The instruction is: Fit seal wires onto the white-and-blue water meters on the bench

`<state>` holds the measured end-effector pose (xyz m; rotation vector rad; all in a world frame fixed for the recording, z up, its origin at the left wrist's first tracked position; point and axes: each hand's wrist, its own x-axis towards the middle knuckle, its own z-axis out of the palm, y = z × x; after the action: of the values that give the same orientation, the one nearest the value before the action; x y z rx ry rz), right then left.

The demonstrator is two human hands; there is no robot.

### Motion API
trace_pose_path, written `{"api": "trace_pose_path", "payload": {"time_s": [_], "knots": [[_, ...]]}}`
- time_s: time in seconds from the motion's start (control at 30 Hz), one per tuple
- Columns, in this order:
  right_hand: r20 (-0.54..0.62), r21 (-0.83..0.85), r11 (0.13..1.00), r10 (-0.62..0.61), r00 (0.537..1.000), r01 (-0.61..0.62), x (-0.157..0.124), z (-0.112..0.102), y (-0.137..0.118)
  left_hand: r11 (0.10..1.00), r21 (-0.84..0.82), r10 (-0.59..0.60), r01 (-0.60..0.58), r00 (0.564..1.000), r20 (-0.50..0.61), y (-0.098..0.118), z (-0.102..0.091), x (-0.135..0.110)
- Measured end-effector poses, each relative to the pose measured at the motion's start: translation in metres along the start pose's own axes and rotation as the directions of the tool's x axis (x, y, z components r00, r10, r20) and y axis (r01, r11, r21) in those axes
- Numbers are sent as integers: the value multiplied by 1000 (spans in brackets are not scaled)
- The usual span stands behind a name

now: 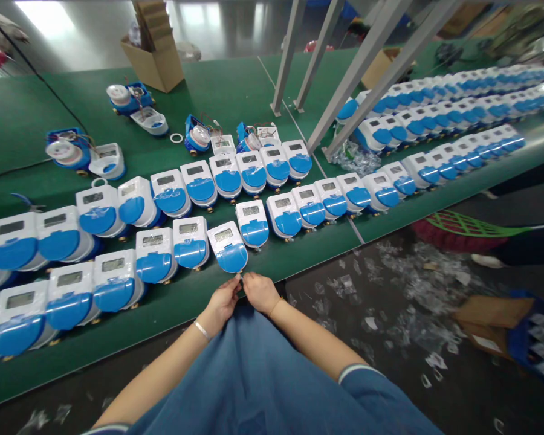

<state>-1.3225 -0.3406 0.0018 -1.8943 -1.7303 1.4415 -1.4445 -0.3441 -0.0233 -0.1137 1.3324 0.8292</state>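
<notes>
My left hand (225,297) and my right hand (260,291) are close together at the table's front edge, fingers pinched. Whatever is between the fingertips is too small to make out. Just beyond them a white water meter (223,235) with a blue cover (231,258) stands slightly turned out of the front row, its lower end by my fingertips. To its right is another such meter (252,225), and on its left side a third meter (190,241).
Long rows of similar meters (412,124) run along the green table (226,78). Opened meters (68,150) with wires lie behind. Grey metal posts (362,72) rise at the right. Plastic scraps (417,272), a broom (466,229) and a carton (489,320) are on the floor.
</notes>
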Motion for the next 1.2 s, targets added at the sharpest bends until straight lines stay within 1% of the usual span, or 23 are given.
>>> {"api": "trace_pose_path", "payload": {"time_s": [0.1, 0.2, 0.27, 0.3, 0.33, 0.4, 0.43, 0.47, 0.5, 0.57, 0.6, 0.63, 0.67, 0.7, 0.73, 0.8, 0.87, 0.93, 0.97, 1.07, 1.1, 1.13, 1.2], "knots": [[187, 315, 920, 181, 966, -234, 16, 3, -2, 998, 26, 56, -57, 998, 30, 1, 2, 1], [397, 492, 772, 211, 893, -402, 31, 7, -1, 991, 82, 107, -108, 994, 17, 2, 4, 1], [461, 560, 672, 233, 856, -484, 30, 6, 3, 981, 160, 114, -113, 994, 4, 4, 2, -2], [440, 557, 674, 256, 861, -485, 26, 2, 6, 969, 223, 109, -107, 994, 2, 5, -1, -5], [371, 523, 727, 276, 886, -446, 20, -4, 10, 947, 301, 113, -109, 994, 3, 7, -5, -8], [114, 391, 882, 237, 965, -263, 7, -25, 16, 844, 518, 142, -136, 989, 27, 15, -16, -16], [-46, 294, 946, 161, 986, -141, 1, -40, 18, 753, 626, 197, -201, 977, 76, 20, -22, -20], [-199, 179, 984, 60, 978, -24, -2, -57, 19, 632, 710, 294, -310, 944, 151, 28, -27, -23], [-330, 59, 996, -45, 943, 68, -3, -75, 19, 476, 767, 403, -430, 882, 245, 37, -30, -26], [-494, -167, 974, -216, 843, 152, 4, -114, 16, 117, 769, 595, -629, 664, 453, 58, -27, -32], [-534, -259, 954, -273, 801, 152, 13, -131, 14, -48, 750, 652, -660, 548, 524, 70, -20, -34], [-555, -328, 935, -306, 773, 135, 25, -147, 12, -183, 739, 687, -648, 454, 568, 81, -11, -34], [-569, -374, 921, -323, 756, 112, 38, -160, 11, -290, 739, 697, -608, 395, 598, 92, -1, -33], [-570, -408, 908, -332, 752, 92, 52, -170, 10, -374, 743, 688, -555, 371, 623, 102, 10, -31], [-563, -433, 898, -336, 755, 77, 65, -178, 10, -444, 741, 662, -504, 373, 651, 110, 20, -27], [-529, -477, 876, -351, 773, 72, 88, -187, 11, -545, 720, 596, -431, 404, 693, 121, 34, -16], [-477, -521, 848, -387, 789, 101, 103, -193, 11, -596, 700, 562, -394, 418, 714, 126, 40, -5], [-471, -530, 838, -417, 778, 128, 111, -200, 9, -614, 693, 564, -377, 405, 720, 128, 43, 2], [-512, -505, 854, -414, 753, 127, 114, -203, 6, -616, 693, 570, -375, 395, 721, 128, 44, 5], [-721, -305, 946, -303, 623, 107, 118, -212, -10, -602, 701, 587, -383, 383, 713, 130, 52, 9], [-747, -246, 961, -271, 607, 126, 119, -212, -18, -591, 707, 594, -388, 384, 707, 132, 56, 9], [-729, -217, 962, -271, 629, 163, 120, -209, -26, -581, 713, 599, -392, 386, 701, 134, 59, 10], [-553, -236, 933, -360, 752, 272, 122, -199, -43, -569, 717, 599, -402, 394, 697, 139, 64, 12]]}}
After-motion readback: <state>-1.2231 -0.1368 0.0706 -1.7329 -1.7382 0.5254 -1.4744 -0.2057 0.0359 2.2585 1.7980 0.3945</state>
